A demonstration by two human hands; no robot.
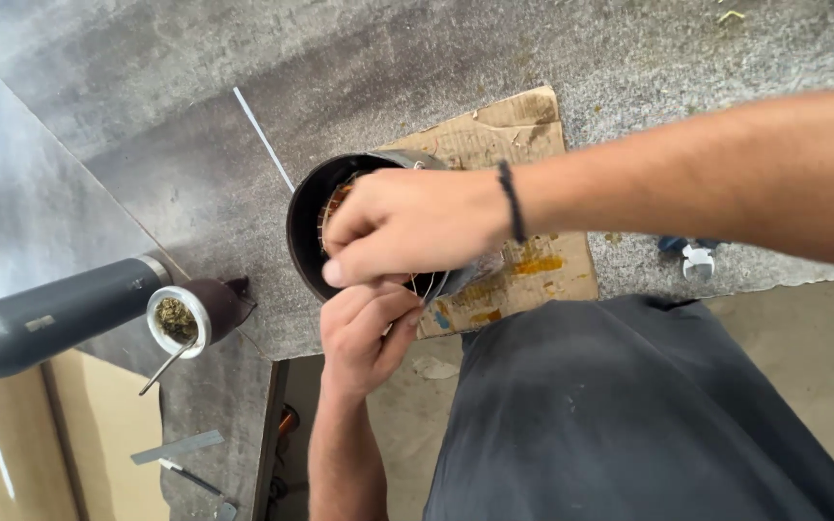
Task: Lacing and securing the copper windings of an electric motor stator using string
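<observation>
A dark round metal housing (313, 227), shaped like a short open cylinder with copper-coloured windings and pale threads showing inside, lies on its side on a worn sheet of cardboard (523, 130) near the front edge of a grey desk (195, 116). Its open mouth faces up toward the camera.

The right hand (407, 227) reaches in from the right and covers most of the opening. Its fingers are curled, and thumb and forefinger are pressed together over the rim, pinching what looks like thin wire or thread; the strand itself is too fine to make out. A dark band circles the right wrist. The left hand (364, 333) comes up from below, just under the right one, with its fingers folded against the lower rim of the housing; its grip is closed on the rim.

The cardboard is stained yellow and orange below the right wrist. A thin white strip (263, 140) lies on the desk, slanting toward the top of the housing. Well to the left stands a small dark cup (200, 314) filled with green herb, a metal straw (166, 369) sticking out of it. Beside the cup lies a dark grey flask (50, 316). To the right, beyond the forearm, a small blue and white tool (692, 256) rests on the desk. The person's dark clothing fills the lower right.
</observation>
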